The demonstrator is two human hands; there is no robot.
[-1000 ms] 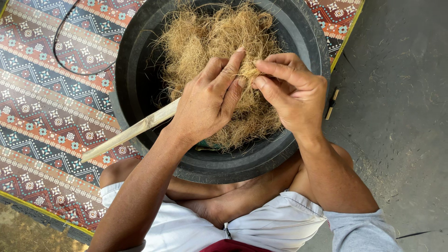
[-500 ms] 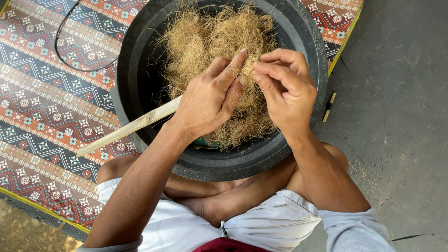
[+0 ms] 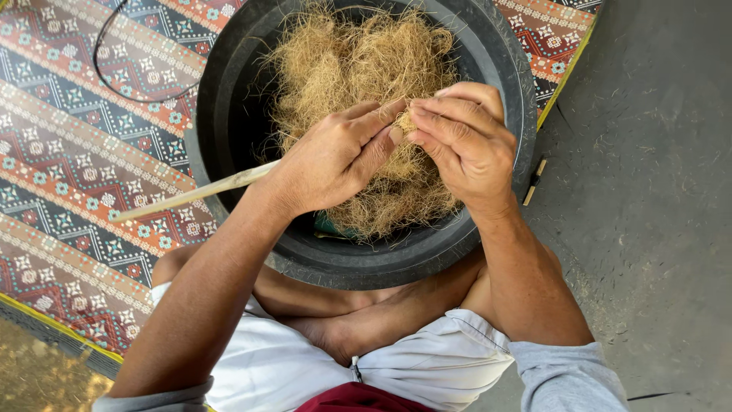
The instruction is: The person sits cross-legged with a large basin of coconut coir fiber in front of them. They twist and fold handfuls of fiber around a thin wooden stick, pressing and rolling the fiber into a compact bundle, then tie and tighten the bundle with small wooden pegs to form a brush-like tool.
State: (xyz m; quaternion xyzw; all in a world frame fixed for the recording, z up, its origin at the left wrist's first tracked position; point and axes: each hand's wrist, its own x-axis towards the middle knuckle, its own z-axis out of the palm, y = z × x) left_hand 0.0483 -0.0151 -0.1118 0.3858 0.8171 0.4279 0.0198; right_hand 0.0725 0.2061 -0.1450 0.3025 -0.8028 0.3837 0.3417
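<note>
Directly below the head camera, both hands meet over a round black tub (image 3: 499, 72) that fills the upper middle of the view, and this tub is piled with dry golden-brown coconut fibre (image 3: 347, 65). From about seven o'clock the left hand (image 3: 335, 156) comes in, with its fingers curled and its thumb and forefinger pressed together on a small tuft of the fibre (image 3: 406, 122), so it is closed in a pinch and not open. From about five o'clock the right hand (image 3: 465, 141) reaches in, and its fingertips are bunched tight on the same tuft, touching the tips of the left hand; it is also closed in a pinch. The tuft sits just between the two sets of fingertips, above the centre of the pile, and it is joined to the loose fibre below. A pale wooden stick (image 3: 191, 196) runs out from under the left hand toward eight o'clock, crossing the tub rim and ending over the mat; whether the left hand grips it, I cannot tell. At the near inner wall of the tub, at six o'clock under the fibre, a small teal object (image 3: 329, 226) shows partly, and its kind is not clear. The tub rests on a woven mat (image 3: 69, 152) with red, blue and white diamond patterns, which covers the left side from nine to eleven o'clock. A thin black cord (image 3: 107, 80) lies looped on the mat at ten o'clock. Grey concrete floor (image 3: 656, 191) takes the right side at three o'clock, and a small stick piece (image 3: 534, 181) lies there just beside the tub.
</note>
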